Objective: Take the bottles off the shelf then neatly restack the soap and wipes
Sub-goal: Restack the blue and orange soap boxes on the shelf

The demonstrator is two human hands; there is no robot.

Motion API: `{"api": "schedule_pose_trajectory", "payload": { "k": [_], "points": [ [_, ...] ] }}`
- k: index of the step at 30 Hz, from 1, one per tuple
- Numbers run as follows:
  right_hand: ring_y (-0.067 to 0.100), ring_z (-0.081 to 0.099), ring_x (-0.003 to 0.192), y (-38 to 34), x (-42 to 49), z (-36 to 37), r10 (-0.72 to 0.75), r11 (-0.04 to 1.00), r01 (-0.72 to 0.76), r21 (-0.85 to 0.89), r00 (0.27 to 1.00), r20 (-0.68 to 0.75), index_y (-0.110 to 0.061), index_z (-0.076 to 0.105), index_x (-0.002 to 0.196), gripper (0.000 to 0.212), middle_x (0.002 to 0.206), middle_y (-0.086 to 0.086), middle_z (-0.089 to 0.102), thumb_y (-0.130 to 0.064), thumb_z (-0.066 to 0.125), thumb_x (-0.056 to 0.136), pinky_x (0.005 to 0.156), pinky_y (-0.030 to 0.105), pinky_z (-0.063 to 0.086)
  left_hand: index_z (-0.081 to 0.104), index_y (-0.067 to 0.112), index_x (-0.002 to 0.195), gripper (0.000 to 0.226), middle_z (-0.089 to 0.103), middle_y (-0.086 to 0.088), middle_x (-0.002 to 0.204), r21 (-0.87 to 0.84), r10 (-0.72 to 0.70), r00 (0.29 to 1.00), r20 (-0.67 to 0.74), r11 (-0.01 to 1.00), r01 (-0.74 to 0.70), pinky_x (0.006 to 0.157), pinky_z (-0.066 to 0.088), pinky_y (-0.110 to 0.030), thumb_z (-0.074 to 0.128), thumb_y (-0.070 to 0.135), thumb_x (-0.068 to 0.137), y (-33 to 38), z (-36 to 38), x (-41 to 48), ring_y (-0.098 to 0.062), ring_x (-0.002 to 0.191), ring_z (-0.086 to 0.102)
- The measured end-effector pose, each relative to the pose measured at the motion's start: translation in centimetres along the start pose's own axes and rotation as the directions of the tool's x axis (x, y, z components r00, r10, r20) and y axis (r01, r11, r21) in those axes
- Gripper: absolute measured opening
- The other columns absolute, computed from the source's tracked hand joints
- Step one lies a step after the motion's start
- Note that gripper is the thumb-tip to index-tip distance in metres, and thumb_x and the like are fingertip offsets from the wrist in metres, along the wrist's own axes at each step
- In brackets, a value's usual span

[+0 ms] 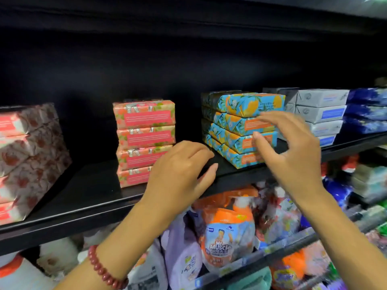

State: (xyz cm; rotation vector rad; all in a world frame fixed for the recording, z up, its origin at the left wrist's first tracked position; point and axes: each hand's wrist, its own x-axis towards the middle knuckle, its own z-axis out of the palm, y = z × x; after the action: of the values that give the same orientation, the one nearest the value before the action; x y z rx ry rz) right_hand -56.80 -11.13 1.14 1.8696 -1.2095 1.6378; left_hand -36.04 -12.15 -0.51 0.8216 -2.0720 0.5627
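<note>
Scanning the black shelf board (83, 195), I find the blue-and-orange wrapped soap stack (236, 130) just beyond my right hand (293, 151), bars lying crosswise to me; that hand is spread and empty, nearer than my left hand (180, 172), loosely curled, holding nothing.

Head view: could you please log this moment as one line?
left hand: empty, beside pink soap stack | right hand: empty, before blue soap stack

A black shelf (88, 197) runs across in front of a dark back panel (146, 65). An upper board (188, 15) overhangs it in dim light.
</note>
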Motion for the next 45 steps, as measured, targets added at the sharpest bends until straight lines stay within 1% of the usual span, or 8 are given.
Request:
{"api": "schedule_pose_trajectory", "payload": {
  "k": [10,17,21,25,28,37,41,45],
  "points": [
    [0.024,0.038,0.129,8.3,7.0,-0.8,-0.099,0.986,0.147,-0.073,0.889,0.446,-0.007,0.047,0.133,0.072,0.137,0.009,0.048,-0.044,0.064,0.073,0.104,0.022,0.022,0.065,0.019,0.069,0.043,0.061,0.005,0.069,0.241,-0.236,0.954,0.186,0.952,0.188,0.043,0.045,-0.032,0.036,0.043,0.091,2.3,4.3,-0.4,-0.021,0.07,0.062],
    [0.006,0.037,0.097,9.6,7.2,-0.2,-0.242,0.97,0.217,0.112,0.916,0.319,-0.012,0.055,0.104,0.041,0.103,-0.004,0.051,-0.027,0.073,0.071,0.076,0.022,0.035,0.062,0.015,0.061,0.046,0.057,0.0,0.061,0.344,-0.355,0.932,0.064,0.885,0.314,0.039,0.039,-0.03,0.037,0.04,0.09,3.4,6.1,0.4,-0.025,0.062,0.06],
    [0.012,0.045,0.095,9.9,6.7,-0.5,-0.359,0.931,0.339,0.133,0.918,0.168,-0.005,0.06,0.102,0.029,0.1,0.005,0.058,-0.016,0.065,0.075,0.079,0.018,0.036,0.07,0.021,0.07,0.043,0.066,0.009,0.066,0.142,-0.501,0.865,0.007,0.857,0.495,0.05,0.042,-0.025,0.043,0.051,0.086,3.7,5.4,0.7,-0.014,0.063,0.062],
    [0.027,0.054,0.099,9.3,4.8,-1.2,-0.514,0.846,0.521,0.111,0.853,-0.09,0.002,0.062,0.102,0.029,0.098,0.017,0.064,-0.003,0.068,0.074,0.09,0.029,0.043,0.07,0.014,0.059,0.047,0.067,-0.002,0.057,-0.597,-0.828,0.56,-0.019,0.459,0.658,0.061,0.048,-0.022,0.061,0.054,0.082,5.1,3.2,3.7,-0.013,0.054,0.062],
    [0.029,0.055,0.103,8.5,3.5,-1.4,-0.589,0.783,0.608,0.129,0.792,-0.162,-0.002,0.055,0.105,0.037,0.101,0.017,0.065,0.002,0.068,0.071,0.095,0.032,0.044,0.072,0.012,0.056,0.056,0.067,-0.017,0.06,-0.692,-0.835,0.484,0.26,0.189,0.697,0.057,0.051,-0.026,0.059,0.066,0.061,6.2,1.4,6.3,-0.018,0.052,0.059],
    [0.025,0.049,0.114,7.1,1.4,-1.0,-0.601,0.778,0.593,0.208,0.799,-0.031,-0.009,0.055,0.111,0.027,0.12,0.008,0.049,-0.014,0.062,0.086,0.096,0.035,0.043,0.077,0.011,0.073,0.019,0.075,-0.008,0.08,-0.77,-0.734,0.612,0.295,0.197,0.607,0.065,0.057,-0.024,0.081,0.028,0.066,7.6,1.0,5.9,-0.018,0.075,0.072],
    [0.01,0.041,0.126,6.4,2.0,-2.3,-0.358,0.893,0.276,0.356,0.914,0.189,-0.009,0.049,0.132,0.06,0.133,-0.001,0.046,-0.042,0.062,0.083,0.105,0.02,0.032,0.075,0.014,0.087,0.024,0.076,0.001,0.084,-0.754,-0.719,0.687,0.105,0.392,0.526,0.064,0.054,-0.019,0.082,0.022,0.066,7.7,0.3,5.1,-0.013,0.078,0.073],
    [-0.014,0.043,0.118,5.4,2.8,-2.7,-0.202,0.835,-0.078,0.545,0.878,0.435,-0.03,0.042,0.136,0.068,0.127,-0.028,0.046,-0.047,0.064,0.073,0.091,0.001,0.032,0.07,0.021,0.097,0.029,0.074,0.009,0.095,-0.721,-0.594,0.803,0.056,0.532,0.444,0.071,0.054,-0.017,0.083,0.022,0.07,7.2,0.2,4.1,-0.008,0.089,0.07]
  ]
}}
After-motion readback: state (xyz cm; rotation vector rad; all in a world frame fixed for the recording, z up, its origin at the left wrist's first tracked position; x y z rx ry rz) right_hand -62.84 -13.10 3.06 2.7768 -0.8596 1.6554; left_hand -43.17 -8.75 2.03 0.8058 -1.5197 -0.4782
